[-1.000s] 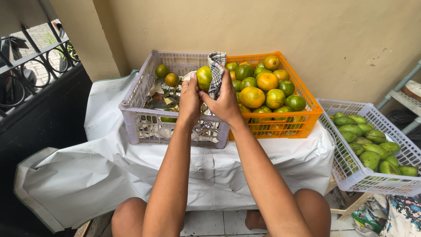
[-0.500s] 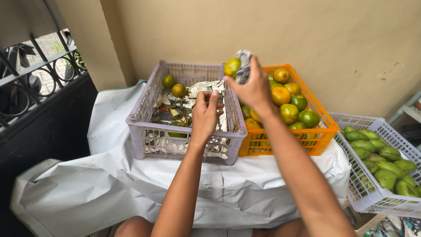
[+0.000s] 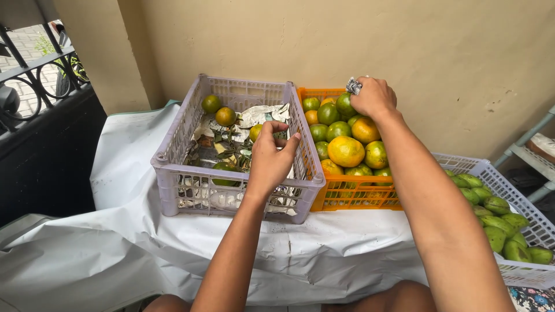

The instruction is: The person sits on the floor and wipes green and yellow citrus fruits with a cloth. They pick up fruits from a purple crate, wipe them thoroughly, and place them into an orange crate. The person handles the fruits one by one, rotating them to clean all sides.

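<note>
At nine o'clock I see the lilac crate (image 3: 173,167), lined with torn paper and holding a few green-orange citrus fruits (image 3: 225,116). My left hand (image 3: 270,159) hangs over its right half, fingers loosely curled and narrow, pinching at one fruit (image 3: 256,132) as if to lift it. At one o'clock my right hand (image 3: 374,97) rests on the heaped orange crate (image 3: 352,196), fingers closed round a crumpled cloth (image 3: 353,86). At three o'clock sits a white basket (image 3: 523,271) of green fruit.
</note>
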